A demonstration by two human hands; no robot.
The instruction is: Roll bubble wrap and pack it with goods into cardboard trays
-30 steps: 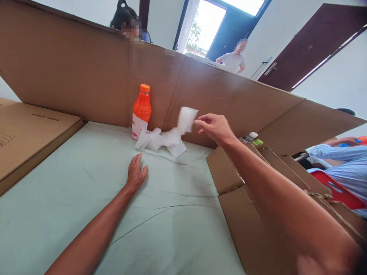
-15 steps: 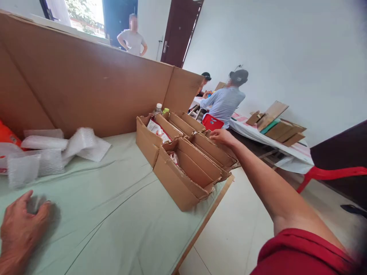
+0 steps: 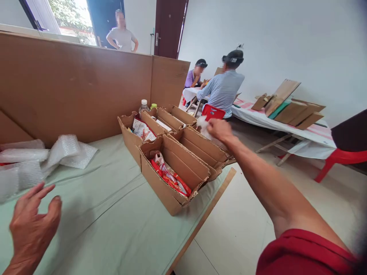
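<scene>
My right hand [image 3: 220, 130] reaches over the far right cardboard box and is closed on a whitish, see-through plastic wrap [image 3: 202, 124]; its lower part is partly hidden by the hand and the box. My left hand [image 3: 34, 225] hovers above the green tablecloth [image 3: 109, 206] with fingers apart and nothing in it. Close by lie sheets of bubble wrap [image 3: 69, 149]. In the nearest open cardboard box [image 3: 160, 191] rest red and white packets [image 3: 169, 173]. Another box behind it holds a white and red packet [image 3: 142, 129].
Bottles with a white cap [image 3: 143, 102] and a green cap [image 3: 154, 105] stand behind the boxes. A tall cardboard panel [image 3: 86, 84] borders the table. Its wooden edge [image 3: 206, 214] runs along the right. People sit at another table [image 3: 304, 139]; one person [image 3: 124, 37] stands behind the panel.
My right hand has come up from the far right box with the whitish wrap now showing. My left hand has lifted and spread its fingers. The view has shifted, showing more inside the boxes.
</scene>
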